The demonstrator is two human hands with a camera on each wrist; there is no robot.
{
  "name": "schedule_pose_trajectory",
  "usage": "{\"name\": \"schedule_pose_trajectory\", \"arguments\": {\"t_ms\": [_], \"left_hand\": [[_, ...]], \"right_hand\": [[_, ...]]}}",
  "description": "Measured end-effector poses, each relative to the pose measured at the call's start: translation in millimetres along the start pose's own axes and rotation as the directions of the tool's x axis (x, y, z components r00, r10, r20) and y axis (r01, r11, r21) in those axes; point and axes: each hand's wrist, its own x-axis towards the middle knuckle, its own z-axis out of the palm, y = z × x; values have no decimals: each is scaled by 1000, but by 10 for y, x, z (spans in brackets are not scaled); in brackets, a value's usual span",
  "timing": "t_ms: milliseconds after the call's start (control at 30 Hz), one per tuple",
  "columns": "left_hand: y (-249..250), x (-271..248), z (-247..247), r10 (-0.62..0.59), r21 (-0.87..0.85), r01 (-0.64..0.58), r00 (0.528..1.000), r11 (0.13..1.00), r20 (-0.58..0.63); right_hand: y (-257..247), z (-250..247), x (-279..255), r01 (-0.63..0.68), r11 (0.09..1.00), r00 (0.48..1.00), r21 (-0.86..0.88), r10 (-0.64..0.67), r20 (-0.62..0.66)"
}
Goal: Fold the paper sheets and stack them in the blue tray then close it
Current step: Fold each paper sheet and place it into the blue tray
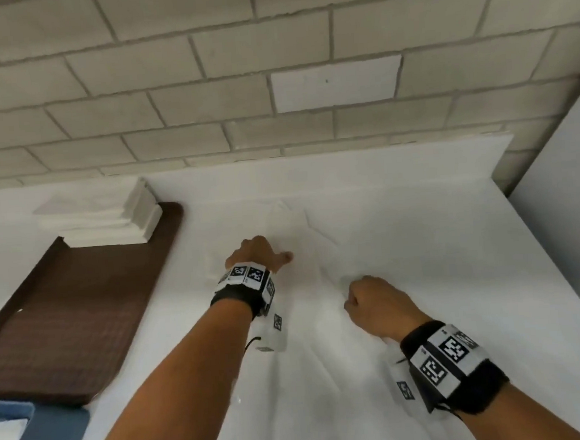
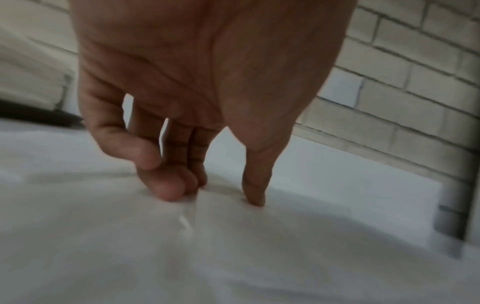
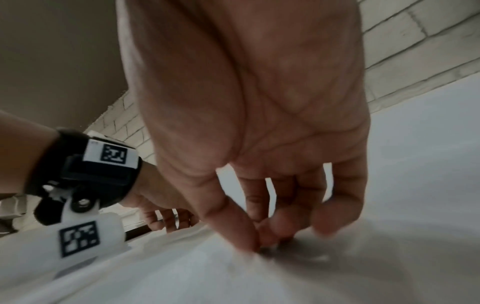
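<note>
White table (image 1: 438, 243) fills the head view, brick wall (image 1: 202, 71) running along its far edge at twelve o'clock. A long brown tray (image 1: 65, 321) lies at nine o'clock, and on its far end sits a stack of folded white sheets (image 1: 103, 215), up at about ten o'clock. Down at eight o'clock, in the near-left corner, there's the blue tray (image 1: 53, 439), only a corner of it in view with something white inside.

Dead centre, a white paper sheet (image 1: 313, 373) lies rumpled on the table, creases running away toward twelve. Both hands are down on it. The left hand (image 1: 255, 253) sits at about eleven o'clock of centre; in the left wrist view its fingers (image 2: 168, 185) bunch together with tips on the sheet (image 2: 182, 257), thumb planted apart from them, and the paper puckers between. Whether it is really gripping the paper I cannot tell.

The right hand (image 1: 373, 303) is at about four o'clock of the left one, knuckles curled. The right wrist view shows thumb and fingertips (image 3: 267, 232) closed together, pinching a ridge of the sheet (image 3: 233, 277).
</note>
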Motion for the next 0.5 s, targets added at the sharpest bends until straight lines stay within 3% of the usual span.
{"name": "schedule_pose_trajectory", "arguments": {"t_ms": [67,167,300,433,500], "left_hand": [[-53,84,15,-25,-153,29,999,988,23],[-131,89,37,-30,-289,45,998,956,55],[-271,-65,-38,0,-419,21,999,908,49],[-503,-299,-135,1,-594,11,1000,804,21],[-629,-458,-166,31,-680,-10,999,733,19]], "right_hand": [[-97,46,-25,28,1000,998,8,-28,-61],[-313,148,-31,95,988,989,-118,-107,-106],[-320,174,6,114,992,991,-62,-110,72],[-199,16,-111,126,978,978,-166,-95,185],[-135,-139,-170,191,982,949,11,-187,253]]}}
